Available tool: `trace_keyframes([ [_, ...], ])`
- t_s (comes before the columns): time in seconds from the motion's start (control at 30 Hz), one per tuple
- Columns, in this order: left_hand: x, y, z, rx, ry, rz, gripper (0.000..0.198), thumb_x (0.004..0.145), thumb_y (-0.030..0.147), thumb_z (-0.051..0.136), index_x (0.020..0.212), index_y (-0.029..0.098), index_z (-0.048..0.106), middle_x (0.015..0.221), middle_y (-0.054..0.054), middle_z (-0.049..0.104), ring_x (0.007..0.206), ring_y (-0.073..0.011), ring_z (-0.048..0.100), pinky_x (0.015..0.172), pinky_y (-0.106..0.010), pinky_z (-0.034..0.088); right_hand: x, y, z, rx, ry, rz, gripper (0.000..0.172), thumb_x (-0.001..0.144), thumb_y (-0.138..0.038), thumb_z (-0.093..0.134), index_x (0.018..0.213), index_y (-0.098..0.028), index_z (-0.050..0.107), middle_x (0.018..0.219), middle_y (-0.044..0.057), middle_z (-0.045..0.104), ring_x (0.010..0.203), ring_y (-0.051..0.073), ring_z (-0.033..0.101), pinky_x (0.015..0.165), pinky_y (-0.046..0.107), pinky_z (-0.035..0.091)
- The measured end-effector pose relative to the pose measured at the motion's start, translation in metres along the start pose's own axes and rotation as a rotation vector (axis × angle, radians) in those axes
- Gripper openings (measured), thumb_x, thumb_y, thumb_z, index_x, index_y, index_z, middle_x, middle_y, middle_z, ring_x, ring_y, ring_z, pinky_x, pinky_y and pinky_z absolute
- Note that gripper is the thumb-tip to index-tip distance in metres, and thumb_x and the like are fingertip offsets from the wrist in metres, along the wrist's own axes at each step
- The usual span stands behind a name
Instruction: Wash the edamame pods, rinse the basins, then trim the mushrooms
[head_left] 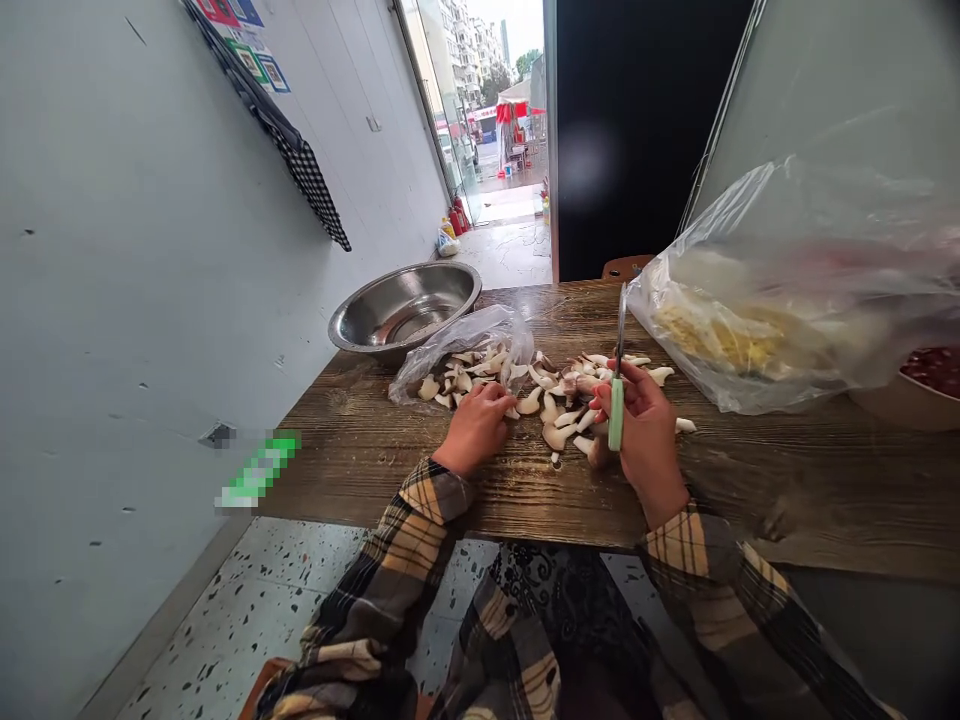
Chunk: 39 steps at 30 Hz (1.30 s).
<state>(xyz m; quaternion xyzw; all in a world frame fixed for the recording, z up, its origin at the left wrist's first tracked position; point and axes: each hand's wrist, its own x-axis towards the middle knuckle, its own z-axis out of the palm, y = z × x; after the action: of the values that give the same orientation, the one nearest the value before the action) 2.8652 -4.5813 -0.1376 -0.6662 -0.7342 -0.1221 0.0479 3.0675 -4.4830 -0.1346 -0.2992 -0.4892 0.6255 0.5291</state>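
Note:
My right hand (646,430) is closed around a small knife with a green handle (616,415), its thin blade (621,330) pointing up. A mushroom may also be between those fingers and the handle, but I cannot tell. My left hand (478,428) rests at the near edge of the pile, fingers bent together. What its fingertips pinch, if anything, is hidden. Pale-stemmed mushrooms with brownish caps (559,435) lie loose on the table between and beyond both hands. More mushrooms sit in and around a clear plastic bag (487,325) just past my left hand.
A wide steel basin (409,310) stands at the back left of the wooden table (345,430). On the right is a large clear bag (750,330) with yellow food inside, beside a bowl of dark red pieces (934,368). A wall borders the left side; a doorway opens ahead.

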Motion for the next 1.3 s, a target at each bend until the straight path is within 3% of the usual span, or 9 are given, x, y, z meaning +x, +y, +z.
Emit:
trace_keyframes([
  [0.2,-0.002,-0.001,0.004,0.021,0.102,-0.042,0.024,0.092,0.022,0.049,0.089,0.02,0.072,0.102,-0.009,0.065,0.097,-0.0241,0.053,0.088,-0.039,0.042,-0.002,0.002,0.001,-0.009,-0.013,-0.007,0.056,0.064,-0.043,0.081,0.112,-0.023,0.059,0.087,0.002,0.07,0.078,0.021,0.069,0.074,0.039,0.06],
  [0.4,-0.007,0.004,0.003,0.115,0.009,0.009,0.033,0.088,0.011,0.047,0.108,0.024,0.071,0.11,-0.009,0.062,0.099,-0.0241,0.052,0.085,-0.038,0.042,-0.002,0.003,0.001,-0.048,-0.029,-0.017,0.059,0.063,-0.041,0.082,0.114,-0.022,0.059,0.095,0.005,0.071,0.089,0.024,0.069,0.084,0.041,0.057],
  [0.53,-0.008,0.008,0.001,0.078,0.035,-0.022,0.026,0.088,0.012,0.049,0.091,0.02,0.074,0.105,-0.011,0.062,0.099,-0.0251,0.052,0.085,-0.04,0.042,-0.001,0.01,-0.001,-0.109,-0.033,-0.057,0.059,0.067,-0.042,0.079,0.118,-0.02,0.058,0.102,0.008,0.071,0.094,0.025,0.068,0.085,0.042,0.057],
  [0.63,-0.009,0.01,-0.004,-0.201,0.236,-0.088,0.014,0.081,0.014,0.061,0.084,0.02,0.073,0.108,-0.009,0.061,0.104,-0.0247,0.053,0.092,-0.041,0.041,0.001,0.018,-0.002,-0.189,-0.03,-0.112,0.059,0.07,-0.044,0.076,0.12,-0.019,0.058,0.106,0.011,0.071,0.097,0.026,0.068,0.083,0.042,0.057],
  [0.73,-0.01,0.015,-0.011,-0.76,0.392,-0.238,0.009,0.076,0.025,0.071,0.081,0.018,0.069,0.109,-0.008,0.063,0.101,-0.0217,0.057,0.087,-0.035,0.045,0.0,0.02,-0.007,-0.271,-0.051,-0.177,0.057,0.07,-0.044,0.076,0.119,-0.019,0.061,0.107,0.01,0.071,0.097,0.026,0.068,0.085,0.042,0.055],
  [0.83,-0.011,0.025,-0.015,-1.403,0.302,-0.34,0.028,0.074,0.039,0.075,0.083,0.016,0.061,0.098,-0.007,0.069,0.084,-0.0165,0.063,0.077,-0.03,0.049,-0.005,0.01,-0.019,-0.374,-0.123,-0.203,0.053,0.073,-0.043,0.073,0.12,-0.02,0.062,0.103,0.009,0.072,0.091,0.025,0.068,0.084,0.042,0.055],
  [0.9,-0.013,0.036,-0.013,-1.667,0.195,-0.389,0.037,0.071,0.043,0.077,0.085,0.017,0.055,0.087,-0.005,0.07,0.071,-0.0136,0.063,0.066,-0.026,0.05,-0.01,-0.001,-0.033,-0.506,-0.211,-0.211,0.053,0.075,-0.043,0.072,0.123,-0.022,0.062,0.101,0.008,0.073,0.088,0.024,0.068,0.08,0.04,0.055],
  [1.03,-0.018,0.059,0.0,-1.784,0.071,-0.442,0.041,0.071,0.045,0.078,0.089,0.017,0.054,0.075,-0.003,0.068,0.06,-0.0111,0.06,0.045,-0.016,0.039,-0.024,-0.023,-0.066,-0.803,-0.422,-0.252,0.053,0.075,-0.039,0.072,0.125,-0.025,0.063,0.104,0.006,0.073,0.088,0.024,0.068,0.078,0.037,0.054],
  [1.3,-0.026,0.08,0.024,-1.733,0.002,-0.39,0.04,0.072,0.042,0.077,0.099,0.014,0.066,0.086,-0.004,0.067,0.074,-0.012,0.06,0.059,-0.022,0.05,-0.039,-0.035,-0.1,-1.08,-0.641,-0.255,0.05,0.08,-0.038,0.068,0.128,-0.025,0.062,0.112,0.006,0.07,0.085,0.021,0.066,0.079,0.033,0.052],
])
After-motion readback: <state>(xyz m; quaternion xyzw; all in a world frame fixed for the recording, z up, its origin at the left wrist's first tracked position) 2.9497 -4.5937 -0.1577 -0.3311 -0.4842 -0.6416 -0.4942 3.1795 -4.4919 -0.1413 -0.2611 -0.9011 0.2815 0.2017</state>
